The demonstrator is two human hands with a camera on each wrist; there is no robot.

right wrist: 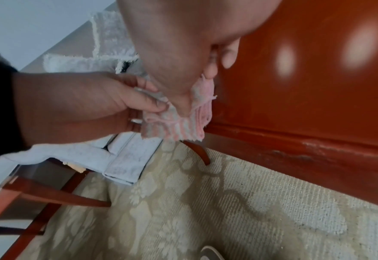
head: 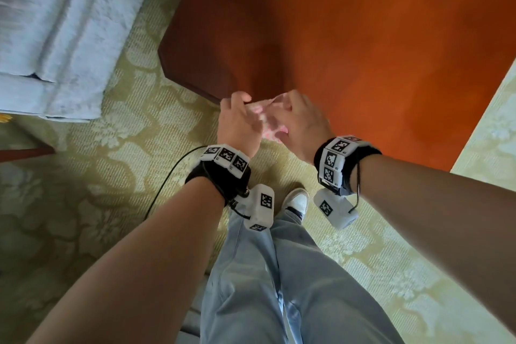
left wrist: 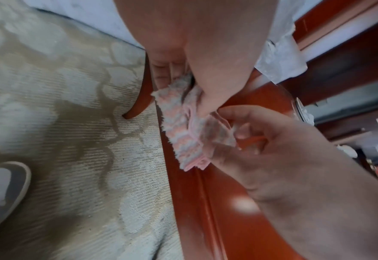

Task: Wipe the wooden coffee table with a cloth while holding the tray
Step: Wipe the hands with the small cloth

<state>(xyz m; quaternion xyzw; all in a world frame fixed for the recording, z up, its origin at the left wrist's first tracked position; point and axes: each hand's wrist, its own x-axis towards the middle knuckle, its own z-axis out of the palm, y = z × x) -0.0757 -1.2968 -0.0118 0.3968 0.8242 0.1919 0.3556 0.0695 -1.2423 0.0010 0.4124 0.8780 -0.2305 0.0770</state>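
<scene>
You are standing in a furnished living space — a home sitting room or a hotel suite; which of the two cannot be told. The floor is covered wall to wall by a pale green-gold carpet [head: 92,165] with a woven floral damask pattern. A polished reddish wooden coffee table [head: 363,45] on curved legs stands on it. Beside the table sits an upholstered sofa [head: 55,28] in light blue textured fabric — domestic seating. A wooden chair frame [right wrist: 50,193] in matching red-brown finish stands nearby.
</scene>
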